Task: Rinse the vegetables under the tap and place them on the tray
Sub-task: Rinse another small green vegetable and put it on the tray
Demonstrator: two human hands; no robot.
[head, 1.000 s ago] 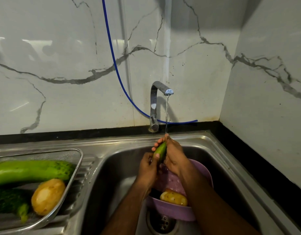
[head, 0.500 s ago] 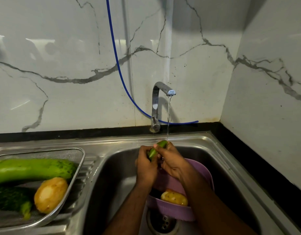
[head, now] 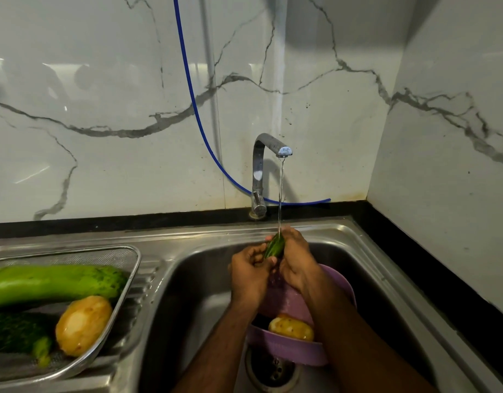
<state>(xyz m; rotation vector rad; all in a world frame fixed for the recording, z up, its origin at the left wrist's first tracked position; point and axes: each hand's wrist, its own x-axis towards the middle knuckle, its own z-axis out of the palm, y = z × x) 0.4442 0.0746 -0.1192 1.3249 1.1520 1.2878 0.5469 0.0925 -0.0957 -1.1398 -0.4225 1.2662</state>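
Cucumber (head: 274, 247) is gripped upright under the stream by both the left hand (head: 249, 275) and right hand (head: 297, 260); the tray (head: 132, 275) lies well left, nearer the left hand.

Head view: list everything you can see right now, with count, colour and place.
Tap: 1, chrome, behind sink, running.
Hose: 1, blue, on marble wall.
Sink: 1, steel.
Mesh tray: 1, steel, on drainboard, left.
Long gourd: 1, light green, in tray.
Dark gourd: 1, dark green, in tray.
Potato: 1, yellow, in tray.
Bowl: 1, purple, in sink.
Second potato: 1, yellow, in bowl.
Small vegetable: 1, green, under stream.
Left hand, right hand: both gripping small vegetable.
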